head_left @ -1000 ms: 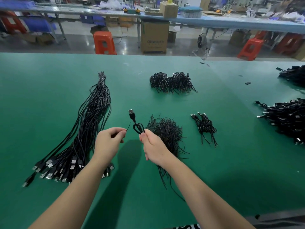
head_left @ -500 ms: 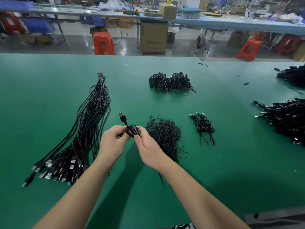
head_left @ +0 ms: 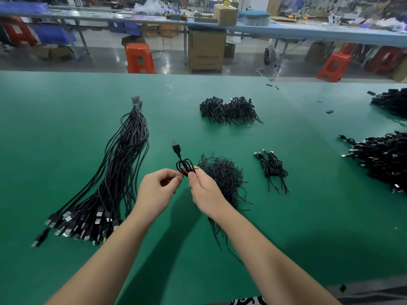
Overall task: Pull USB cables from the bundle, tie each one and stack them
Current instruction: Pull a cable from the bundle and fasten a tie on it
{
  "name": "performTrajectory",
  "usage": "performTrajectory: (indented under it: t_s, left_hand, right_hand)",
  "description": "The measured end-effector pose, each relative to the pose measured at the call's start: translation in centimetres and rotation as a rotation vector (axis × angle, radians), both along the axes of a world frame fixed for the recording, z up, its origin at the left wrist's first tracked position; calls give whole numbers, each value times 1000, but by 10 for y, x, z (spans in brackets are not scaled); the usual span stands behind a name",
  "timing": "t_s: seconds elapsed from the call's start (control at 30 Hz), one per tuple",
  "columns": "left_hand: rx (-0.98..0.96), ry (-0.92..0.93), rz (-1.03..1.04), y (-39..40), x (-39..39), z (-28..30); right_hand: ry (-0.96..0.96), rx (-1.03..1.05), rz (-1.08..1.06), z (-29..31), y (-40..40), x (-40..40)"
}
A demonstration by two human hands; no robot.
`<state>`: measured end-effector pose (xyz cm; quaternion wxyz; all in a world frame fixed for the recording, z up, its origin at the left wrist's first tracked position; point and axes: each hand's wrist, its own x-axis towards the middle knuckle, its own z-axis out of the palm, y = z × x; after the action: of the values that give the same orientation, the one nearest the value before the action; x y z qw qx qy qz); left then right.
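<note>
The right hand (head_left: 203, 192) pinches the coiled cable (head_left: 184, 167) at the base of its loops, thumb and fingertips closed on the crossing so the coil cannot spring apart. The left hand (head_left: 157, 190) meets it from the other side, fingers curled and pinching what looks like a thin tie at that crossing (too fine to be sure), probably to twist it shut. The plug (head_left: 176, 147) stands up above the fingers, kept free of the wrap.

Just beyond the right knuckles lies the tie heap (head_left: 222, 175), close for quick picking. Left of the left hand stretches the bundle (head_left: 114, 177), plugs toward the person so one can be drawn out. Right of the fingers, near, sits the small stack (head_left: 272, 168) of tied cables. Farther away lie another heap (head_left: 229, 110) and larger piles (head_left: 381, 157) on the green table (head_left: 66, 128).
</note>
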<state>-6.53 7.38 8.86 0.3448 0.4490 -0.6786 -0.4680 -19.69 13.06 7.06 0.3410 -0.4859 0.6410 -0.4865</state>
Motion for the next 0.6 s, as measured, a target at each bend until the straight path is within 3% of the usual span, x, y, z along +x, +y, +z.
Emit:
performTrajectory:
  t_s: [0.23, 0.33, 0.43, 0.5, 0.6]
  left_hand:
    - [-177, -134, -39, 3, -4, 3]
    - [-479, -355, -37, 8, -3, 3]
    - [-937, -523, -56, 8, 2, 1]
    - [-1207, -527, -161, 4, 7, 2]
    - [-1322, -485, -312, -4, 11, 9]
  right_hand:
    - [-137, 25, -32, -6, -3, 2]
    - [-141, 63, -56, -4, -3, -2]
    - [-184, 137, -27, 0, -1, -8]
    - [-270, 208, 24, 5, 1, -11]
    - [-371, 302, 167, 12, 5, -16]
